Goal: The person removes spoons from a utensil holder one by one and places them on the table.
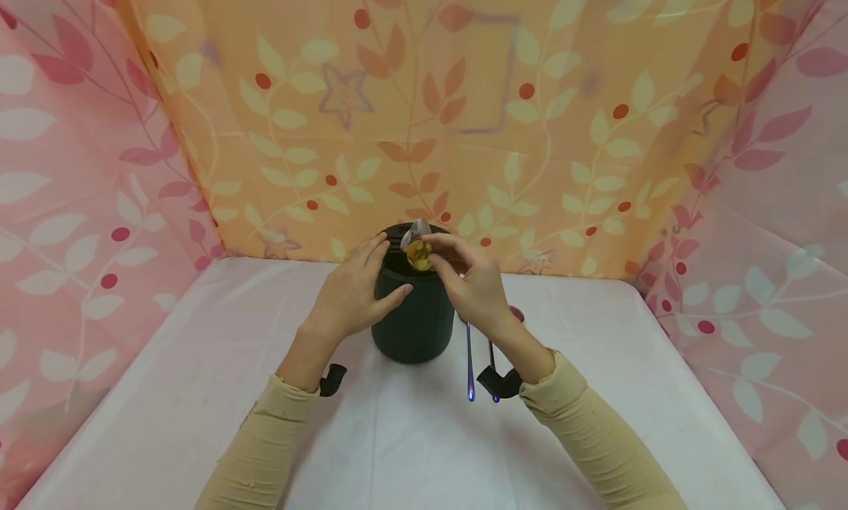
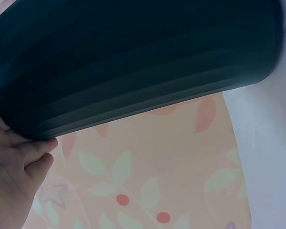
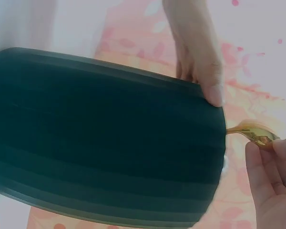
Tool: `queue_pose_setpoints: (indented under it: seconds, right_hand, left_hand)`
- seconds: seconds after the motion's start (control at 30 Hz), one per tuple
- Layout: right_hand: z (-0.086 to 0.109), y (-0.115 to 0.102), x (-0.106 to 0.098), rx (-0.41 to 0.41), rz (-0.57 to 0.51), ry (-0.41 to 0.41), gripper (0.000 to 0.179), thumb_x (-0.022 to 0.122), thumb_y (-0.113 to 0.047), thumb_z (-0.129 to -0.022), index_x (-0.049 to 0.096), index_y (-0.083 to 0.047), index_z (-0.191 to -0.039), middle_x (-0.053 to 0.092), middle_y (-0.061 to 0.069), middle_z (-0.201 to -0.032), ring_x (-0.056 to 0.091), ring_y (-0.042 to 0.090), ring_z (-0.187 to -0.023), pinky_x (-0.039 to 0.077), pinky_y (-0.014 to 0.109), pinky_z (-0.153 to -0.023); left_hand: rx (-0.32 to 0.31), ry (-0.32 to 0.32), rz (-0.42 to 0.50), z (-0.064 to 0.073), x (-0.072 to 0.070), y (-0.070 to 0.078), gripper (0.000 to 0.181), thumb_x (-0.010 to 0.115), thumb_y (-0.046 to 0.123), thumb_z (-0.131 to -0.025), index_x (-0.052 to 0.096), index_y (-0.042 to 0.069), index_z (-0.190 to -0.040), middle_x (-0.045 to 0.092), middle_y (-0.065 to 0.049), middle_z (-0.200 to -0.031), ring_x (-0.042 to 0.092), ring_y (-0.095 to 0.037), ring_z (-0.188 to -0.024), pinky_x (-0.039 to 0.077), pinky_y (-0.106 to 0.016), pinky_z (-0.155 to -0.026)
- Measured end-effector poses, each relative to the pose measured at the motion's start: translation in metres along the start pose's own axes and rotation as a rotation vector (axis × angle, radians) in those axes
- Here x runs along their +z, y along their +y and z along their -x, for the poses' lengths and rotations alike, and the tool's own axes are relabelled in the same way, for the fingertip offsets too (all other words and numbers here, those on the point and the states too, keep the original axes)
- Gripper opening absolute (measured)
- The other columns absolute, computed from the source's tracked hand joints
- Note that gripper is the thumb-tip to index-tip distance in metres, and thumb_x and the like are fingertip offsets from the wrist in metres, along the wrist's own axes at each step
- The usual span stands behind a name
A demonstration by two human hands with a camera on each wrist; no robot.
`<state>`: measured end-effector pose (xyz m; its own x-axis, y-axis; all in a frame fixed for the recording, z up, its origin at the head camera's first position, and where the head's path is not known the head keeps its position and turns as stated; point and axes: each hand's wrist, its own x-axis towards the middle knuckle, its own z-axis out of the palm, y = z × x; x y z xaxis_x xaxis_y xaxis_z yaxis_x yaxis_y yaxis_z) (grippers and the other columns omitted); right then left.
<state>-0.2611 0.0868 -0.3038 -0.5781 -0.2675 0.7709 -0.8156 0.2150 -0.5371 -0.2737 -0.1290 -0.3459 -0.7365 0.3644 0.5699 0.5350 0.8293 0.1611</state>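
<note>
A dark green ribbed utensil holder [image 1: 412, 322] stands upright on the table. Against its left side and rim rests my left hand [image 1: 349, 289], fingers extended and thumb across the front. In the left wrist view its fingertips [image 2: 50, 143] touch the holder's side. My right hand [image 1: 478, 285] pinches the bowl of a gold spoon [image 1: 419, 255] between thumb and fingers, above the opening. The right wrist view shows this gold spoon [image 3: 257, 133] with its handle running down behind the rim. Just behind it, a silvery spoon bowl [image 1: 417, 230] rises from the holder.
Right of the holder, a spoon with a blue-purple handle [image 1: 470, 366] lies on the white-covered table [image 1: 411, 451]. Another, with a reddish bowl [image 1: 516, 314], lies partly under my right wrist. Black wrist mounts [image 1: 500, 383] sit at both wrists. Patterned cloth walls [image 1: 424, 127] enclose the table.
</note>
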Motion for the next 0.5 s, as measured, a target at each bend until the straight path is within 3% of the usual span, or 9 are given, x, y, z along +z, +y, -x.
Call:
queue_pose_setpoints:
  seconds: [0.23,0.37,0.5]
  right_hand:
    - [-0.003,-0.024,-0.012,0.056,-0.088,0.069,0.027,0.061,0.009,-0.086,0.064,0.004,-0.113,0.066,0.015,-0.109,0.065,0.026,-0.094,0.057,0.032,-0.076]
    - [-0.005,-0.044,-0.021,0.055,-0.109,0.114,0.027,0.059,0.014,-0.085,0.061,0.011,-0.112,0.064,0.024,-0.104,0.064,0.035,-0.089,0.057,0.036,-0.075]
    - [-0.005,-0.048,-0.031,0.044,-0.158,0.177,0.028,0.058,0.016,-0.085,0.059,0.013,-0.113,0.062,0.025,-0.104,0.065,0.035,-0.088,0.057,0.035,-0.075]
  left_hand:
    - [-0.003,-0.008,-0.016,0.0,0.001,-0.001,0.093,0.039,0.073,-0.085,0.035,0.002,-0.145,0.032,-0.01,-0.151,0.029,-0.027,-0.139,0.032,-0.046,-0.109]
    - [0.002,-0.012,-0.014,0.0,-0.001,0.0,0.093,0.04,0.072,-0.086,0.035,0.002,-0.145,0.032,-0.011,-0.151,0.028,-0.026,-0.14,0.034,-0.047,-0.108]
    - [-0.001,-0.023,-0.017,-0.001,-0.003,0.001,0.092,0.04,0.072,-0.086,0.034,0.002,-0.145,0.03,-0.01,-0.152,0.028,-0.026,-0.14,0.034,-0.047,-0.108]
